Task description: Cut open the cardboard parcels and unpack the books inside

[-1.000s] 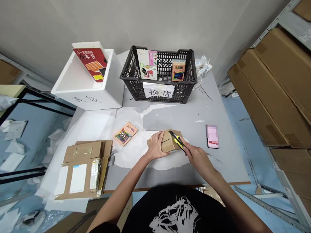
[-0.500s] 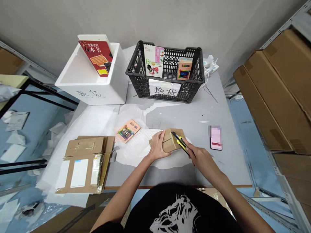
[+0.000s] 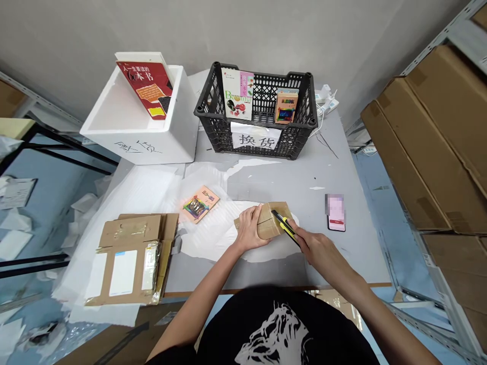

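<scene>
A small brown cardboard box sits on white paper near the front of the table. My left hand is closed around the box's left side, with its fingers over the top. In my right hand is a yellow and black box cutter, its tip at the top face of the box near the tape. To the left of the box, an orange-covered small book lies on white foam wrap.
Flattened cardboard lies at the table's left. Behind stand a white foam box holding a red book and a black crate with several books. A phone lies on the right. Large cartons stand beyond the table's right edge.
The box cutter's tip has shifted slightly right and down along the box top. My left hand keeps its hold, and the view has moved a little.
</scene>
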The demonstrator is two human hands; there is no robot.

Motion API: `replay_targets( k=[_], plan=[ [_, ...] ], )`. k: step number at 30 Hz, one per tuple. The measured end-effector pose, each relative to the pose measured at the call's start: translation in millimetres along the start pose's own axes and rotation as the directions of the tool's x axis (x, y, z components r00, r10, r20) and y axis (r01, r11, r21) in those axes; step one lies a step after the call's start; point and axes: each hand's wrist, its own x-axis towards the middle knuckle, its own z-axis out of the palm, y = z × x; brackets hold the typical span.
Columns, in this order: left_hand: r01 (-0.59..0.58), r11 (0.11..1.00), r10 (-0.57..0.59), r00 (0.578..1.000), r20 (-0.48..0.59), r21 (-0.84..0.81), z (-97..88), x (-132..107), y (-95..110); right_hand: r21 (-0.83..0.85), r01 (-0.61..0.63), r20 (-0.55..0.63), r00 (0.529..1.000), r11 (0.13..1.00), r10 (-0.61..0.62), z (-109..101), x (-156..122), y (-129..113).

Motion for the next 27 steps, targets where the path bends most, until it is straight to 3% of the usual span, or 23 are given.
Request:
replay_targets(
  k=[7, 27],
  plan=[
    [-0.063, 0.998, 0.063, 0.998, -0.025, 0.02, 2.8, -0.7, 1.6, -0.047, 0.025, -0.018, 1.0, 0.999, -0.025, 8.6, -14.9, 5.8],
    [-0.043, 0.999, 0.042, 0.999, 0.026, 0.03, 4.6, -0.3, 3.5, -0.086, -0.053, 0.026, 0.998, 0.995, 0.055, 16.2, -46.4, 7.0]
  ],
)
